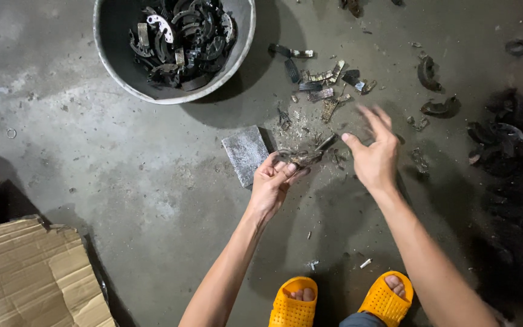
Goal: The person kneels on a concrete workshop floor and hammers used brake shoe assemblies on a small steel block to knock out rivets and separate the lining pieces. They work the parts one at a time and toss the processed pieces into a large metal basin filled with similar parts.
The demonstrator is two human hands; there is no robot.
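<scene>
Our left hand [272,180] pinches a curved metal piece [301,158], right hand [373,154] spread wide; its jagged edges could cut us.

Dark curved metal brake shoe [302,158], grimy, held level above concrete floor.

right hand [375,158] fingers [375,118] blurred; cardboard [31,275] cut off.

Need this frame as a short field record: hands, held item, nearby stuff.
left hand: grips a curved dark metal part
right hand: open, fingers spread, blurred, holds nothing
basin: grey, round, filled with curved metal parts
stone block: flat, grey, beside the left hand
floor: concrete, with scattered scraps
sandals: orange
</scene>
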